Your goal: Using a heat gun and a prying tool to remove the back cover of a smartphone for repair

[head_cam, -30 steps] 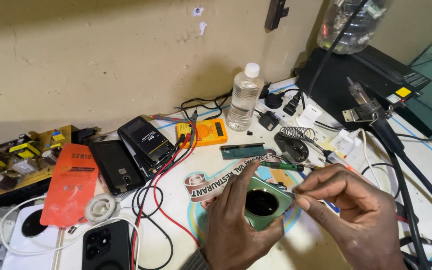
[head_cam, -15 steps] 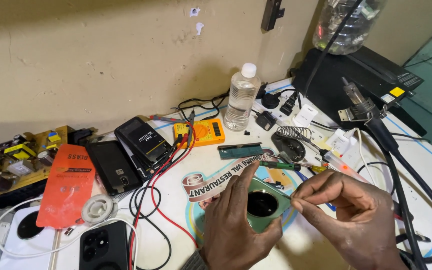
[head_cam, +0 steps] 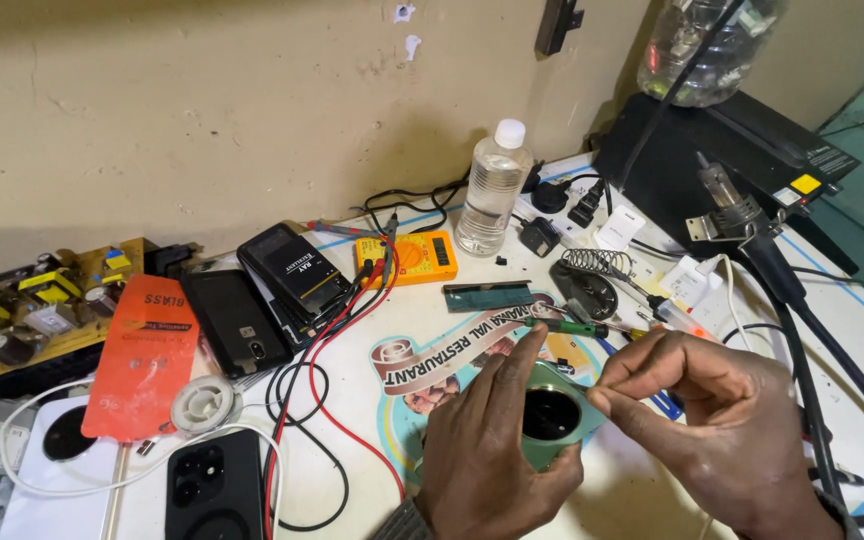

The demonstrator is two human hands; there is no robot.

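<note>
My left hand (head_cam: 487,450) lies over a green phone back cover (head_cam: 564,420) with a round black camera opening, pressing it flat on the white table (head_cam: 412,310). My right hand (head_cam: 722,420) hovers just right of the cover, thumb and forefinger pinched together at its edge; anything held between them is too small to make out. A green-handled tool (head_cam: 577,326) rests on the table just beyond both hands.
A clear water bottle (head_cam: 492,190) and a yellow multimeter (head_cam: 407,260) with red and black leads stand behind. Black phones (head_cam: 237,320), an orange packet (head_cam: 142,360), a solder spool (head_cam: 200,404) and circuit boards (head_cam: 32,310) lie left. A hot-air handle (head_cam: 737,215) and cables are right.
My view has shifted slightly. My right hand's pinched fingers have drawn a little closer to the green cover; my left hand still holds it down.
</note>
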